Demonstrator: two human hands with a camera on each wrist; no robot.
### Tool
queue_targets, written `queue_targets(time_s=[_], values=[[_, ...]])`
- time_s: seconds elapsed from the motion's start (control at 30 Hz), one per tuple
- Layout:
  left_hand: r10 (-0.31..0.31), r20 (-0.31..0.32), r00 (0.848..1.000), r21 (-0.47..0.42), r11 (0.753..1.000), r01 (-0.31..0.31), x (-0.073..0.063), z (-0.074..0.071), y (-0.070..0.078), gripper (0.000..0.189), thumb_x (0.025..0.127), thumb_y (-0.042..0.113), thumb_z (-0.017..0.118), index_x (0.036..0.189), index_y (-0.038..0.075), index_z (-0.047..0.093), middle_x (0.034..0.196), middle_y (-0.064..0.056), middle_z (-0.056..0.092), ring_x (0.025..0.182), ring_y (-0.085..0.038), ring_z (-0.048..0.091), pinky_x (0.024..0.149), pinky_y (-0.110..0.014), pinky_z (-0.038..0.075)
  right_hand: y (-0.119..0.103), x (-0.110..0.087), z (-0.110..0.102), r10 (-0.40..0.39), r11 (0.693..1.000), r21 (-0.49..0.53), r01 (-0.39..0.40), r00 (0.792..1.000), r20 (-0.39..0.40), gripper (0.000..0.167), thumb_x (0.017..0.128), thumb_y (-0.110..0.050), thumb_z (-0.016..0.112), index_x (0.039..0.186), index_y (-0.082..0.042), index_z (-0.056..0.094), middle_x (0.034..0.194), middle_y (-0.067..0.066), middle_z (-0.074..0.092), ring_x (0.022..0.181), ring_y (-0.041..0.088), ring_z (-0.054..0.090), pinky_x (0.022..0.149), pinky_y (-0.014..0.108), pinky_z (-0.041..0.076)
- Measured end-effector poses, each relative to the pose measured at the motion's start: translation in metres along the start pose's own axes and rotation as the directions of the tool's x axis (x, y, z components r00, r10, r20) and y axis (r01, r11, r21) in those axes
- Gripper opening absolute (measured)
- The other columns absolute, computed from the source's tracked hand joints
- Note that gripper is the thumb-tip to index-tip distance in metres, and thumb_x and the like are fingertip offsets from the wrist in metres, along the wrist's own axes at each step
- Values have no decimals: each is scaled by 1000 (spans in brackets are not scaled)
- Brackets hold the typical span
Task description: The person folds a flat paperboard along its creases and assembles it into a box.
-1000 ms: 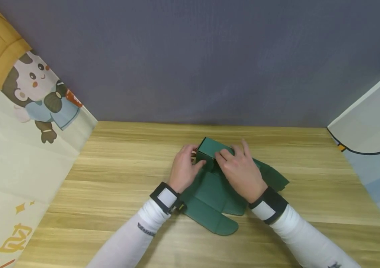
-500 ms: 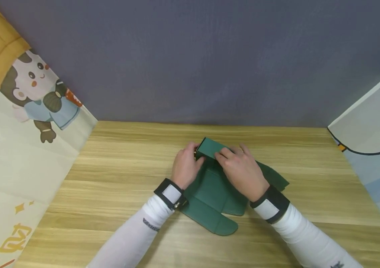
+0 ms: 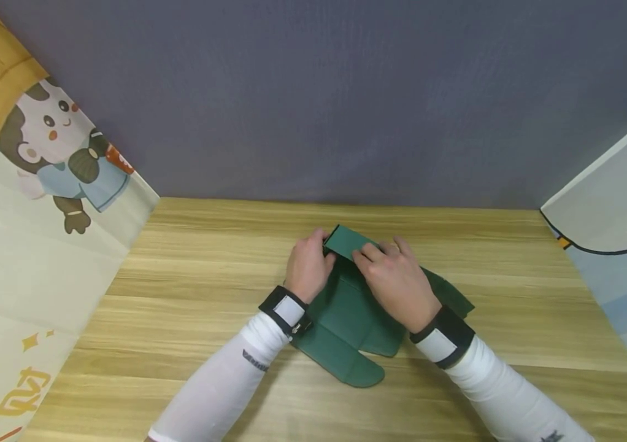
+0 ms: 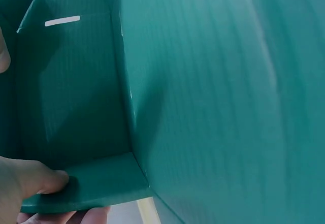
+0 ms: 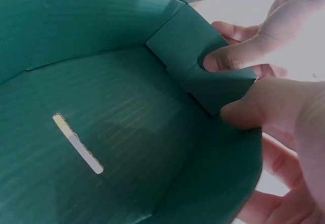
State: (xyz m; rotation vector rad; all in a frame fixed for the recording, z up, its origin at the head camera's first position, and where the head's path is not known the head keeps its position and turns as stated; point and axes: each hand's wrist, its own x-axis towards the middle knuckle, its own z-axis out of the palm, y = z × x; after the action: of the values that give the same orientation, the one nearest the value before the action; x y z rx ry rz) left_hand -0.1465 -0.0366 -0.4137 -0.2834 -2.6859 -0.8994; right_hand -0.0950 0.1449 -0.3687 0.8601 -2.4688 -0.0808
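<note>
A green cardboard box (image 3: pixel 341 307), partly folded, lies on the table with its flaps spread toward me. My left hand (image 3: pixel 308 270) pinches the end panel (image 4: pixel 111 181) at the left end, thumb inside and fingers outside. Along the raised far wall (image 3: pixel 346 241), my right hand (image 3: pixel 399 282) grips the edge, its thumb (image 5: pixel 241 109) on the inner face beside the corner. In the right wrist view the end panel stands up against this wall, and a pale slot (image 5: pixel 78 144) cuts through the box. The right hand's fingers are partly hidden behind the wall.
The wooden table (image 3: pixel 197 258) extends around the box on all sides. A dark grey partition (image 3: pixel 346 98) rises at its back edge. Printed cartoon panels stand at left (image 3: pixel 43 258) and right (image 3: pixel 617 202). A rounded flap (image 3: pixel 365 371) points toward me.
My left hand has moved slightly up and right, its thumb and fingers drawing together on the end panel. The rounded flap has shifted a little left. My right hand keeps nearly the same place.
</note>
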Motion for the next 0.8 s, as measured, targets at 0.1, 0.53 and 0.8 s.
queue_targets(time_s=[0.1,0.53,0.8], values=[[-16,-13,1000,10,1000,17,1,0,1,29,82,17,71,110,15,63,92,-5,72,74,-24,69,59,-36,54,-1,2,-3,0,1000,-7,0,1000,-2,22,88,-6,69,110,-9,72,100,9,67,92,35,66,92,57,48],[-17,-88,996,-13,1000,15,4,-3,0,22,76,10,69,97,15,64,74,-6,68,56,-22,61,46,-31,45,-5,6,-7,-7,999,-34,7,1000,10,24,90,-8,67,113,-11,71,103,10,66,96,37,66,97,57,46],[-60,-96,994,-36,998,57,1,-10,0,17,79,14,71,95,15,63,77,-5,68,62,-21,63,50,-34,47,5,5,-4,2,999,-53,-2,1000,-2,29,91,-9,66,119,-13,68,113,9,67,102,31,65,99,56,44]])
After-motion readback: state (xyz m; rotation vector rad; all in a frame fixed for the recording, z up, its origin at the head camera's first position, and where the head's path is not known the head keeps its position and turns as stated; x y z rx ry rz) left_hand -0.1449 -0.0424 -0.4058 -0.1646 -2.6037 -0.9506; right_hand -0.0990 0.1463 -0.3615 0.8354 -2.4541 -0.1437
